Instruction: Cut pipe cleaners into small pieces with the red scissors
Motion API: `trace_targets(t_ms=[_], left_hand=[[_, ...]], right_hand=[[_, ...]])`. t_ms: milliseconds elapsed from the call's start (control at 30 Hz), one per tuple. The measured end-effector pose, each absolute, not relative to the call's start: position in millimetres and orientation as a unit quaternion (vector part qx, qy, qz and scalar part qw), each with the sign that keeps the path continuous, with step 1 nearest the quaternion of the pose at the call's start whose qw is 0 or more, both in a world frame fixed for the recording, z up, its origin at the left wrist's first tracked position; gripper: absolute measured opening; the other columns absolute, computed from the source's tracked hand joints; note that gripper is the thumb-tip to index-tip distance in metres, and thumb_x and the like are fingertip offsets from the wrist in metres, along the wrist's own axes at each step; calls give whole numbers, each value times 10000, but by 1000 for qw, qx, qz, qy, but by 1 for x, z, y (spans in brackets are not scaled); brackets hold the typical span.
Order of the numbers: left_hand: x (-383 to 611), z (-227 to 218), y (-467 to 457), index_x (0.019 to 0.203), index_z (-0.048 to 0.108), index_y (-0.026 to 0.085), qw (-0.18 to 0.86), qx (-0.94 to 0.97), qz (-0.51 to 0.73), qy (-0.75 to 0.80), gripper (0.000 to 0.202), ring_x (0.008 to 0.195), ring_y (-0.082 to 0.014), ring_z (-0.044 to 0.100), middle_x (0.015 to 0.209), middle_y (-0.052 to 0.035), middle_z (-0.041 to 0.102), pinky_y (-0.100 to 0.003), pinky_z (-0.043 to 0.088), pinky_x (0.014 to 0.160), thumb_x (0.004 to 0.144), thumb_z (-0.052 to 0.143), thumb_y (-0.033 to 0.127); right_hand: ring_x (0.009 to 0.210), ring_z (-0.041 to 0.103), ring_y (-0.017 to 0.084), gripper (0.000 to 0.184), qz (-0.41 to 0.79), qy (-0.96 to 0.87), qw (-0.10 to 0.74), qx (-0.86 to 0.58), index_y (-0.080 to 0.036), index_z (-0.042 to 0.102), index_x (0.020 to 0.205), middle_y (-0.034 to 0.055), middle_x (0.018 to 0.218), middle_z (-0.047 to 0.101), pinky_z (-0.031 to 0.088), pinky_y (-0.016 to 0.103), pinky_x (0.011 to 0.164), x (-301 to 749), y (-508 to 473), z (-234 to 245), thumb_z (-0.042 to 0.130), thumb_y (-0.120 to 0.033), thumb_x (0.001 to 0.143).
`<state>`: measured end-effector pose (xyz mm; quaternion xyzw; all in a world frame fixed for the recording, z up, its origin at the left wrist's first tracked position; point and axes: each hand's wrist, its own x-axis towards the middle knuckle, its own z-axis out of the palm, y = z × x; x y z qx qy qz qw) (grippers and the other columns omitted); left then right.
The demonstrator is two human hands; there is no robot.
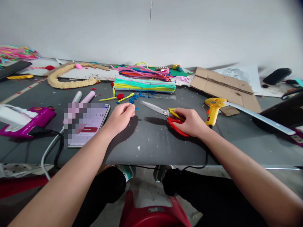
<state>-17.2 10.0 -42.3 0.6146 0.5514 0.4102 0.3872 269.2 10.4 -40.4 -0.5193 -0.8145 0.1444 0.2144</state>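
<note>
My right hand grips a pair of scissors with red and yellow handles, its blades pointing left above the grey table. Closed in a pinch, my left hand holds a short blue piece of pipe cleaner whose tip pokes out past the fingers. A small gap separates that tip from the scissor blades. Just beyond the hands lie several cut blue pieces, a red pom-pom and a yellow pipe cleaner. Behind them rests a bundle of green and yellow pipe cleaners.
A phone lies beside my left forearm, near a purple power strip. On the right are a yellow glue gun and folded cardboard. A cream wrapped curved form sits at the back left.
</note>
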Motion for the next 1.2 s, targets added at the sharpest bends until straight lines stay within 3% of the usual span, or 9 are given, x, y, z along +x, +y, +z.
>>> trace_targets(t_ms=[667, 1200], left_hand=[[-17, -40, 10, 584, 367, 206, 339, 621, 404, 581, 370, 522, -110, 303, 565, 20, 377, -283, 223, 483, 895, 455, 386], [-19, -42, 9, 647, 393, 203, 363, 632, 402, 554, 357, 557, -111, 337, 620, 21, 406, -280, 241, 521, 926, 471, 412]], right_hand=[[584, 440, 133, 280, 84, -832, 183, -517, -224, 609, 785, 0, 656, 586, 282, 269, 582, 270, 9, -40, 639, -501, 763], [597, 432, 133, 272, 103, -832, 177, -516, -228, 612, 803, -10, 660, 573, 293, 274, 594, 268, 11, -41, 642, -496, 766]])
